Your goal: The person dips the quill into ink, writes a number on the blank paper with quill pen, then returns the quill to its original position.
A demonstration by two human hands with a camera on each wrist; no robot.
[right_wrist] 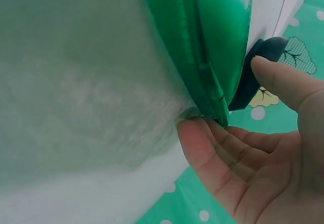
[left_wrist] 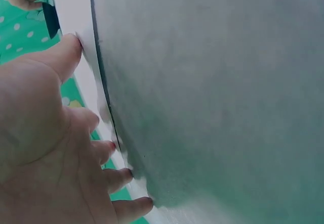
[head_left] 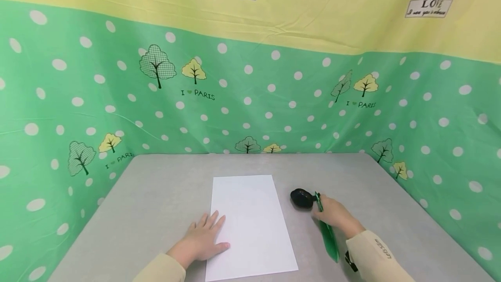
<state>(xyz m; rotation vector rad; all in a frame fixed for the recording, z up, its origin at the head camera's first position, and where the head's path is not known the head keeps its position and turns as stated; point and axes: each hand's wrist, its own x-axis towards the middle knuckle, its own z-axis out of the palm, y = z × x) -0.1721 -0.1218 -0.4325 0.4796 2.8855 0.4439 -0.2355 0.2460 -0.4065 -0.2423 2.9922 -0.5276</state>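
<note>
A white sheet of paper (head_left: 252,225) lies on the grey table (head_left: 164,186). My left hand (head_left: 206,235) rests flat on the sheet's left edge with its fingers spread and straight; the left wrist view shows the fingertips (left_wrist: 76,44) touching the paper's (left_wrist: 76,11) edge. My right hand (head_left: 332,213) is to the right of the sheet and holds a long green translucent plastic strip (head_left: 328,238) near its far end. In the right wrist view its fingers (right_wrist: 212,148) curl under the strip (right_wrist: 202,42). A small black rounded object (head_left: 300,198) sits just beyond that hand, close to the thumb (right_wrist: 283,80).
A green polka-dot cloth with tree prints (head_left: 274,99) walls the table on the left, back and right, with a yellow band above it. Bare grey tabletop lies left of the sheet and behind it.
</note>
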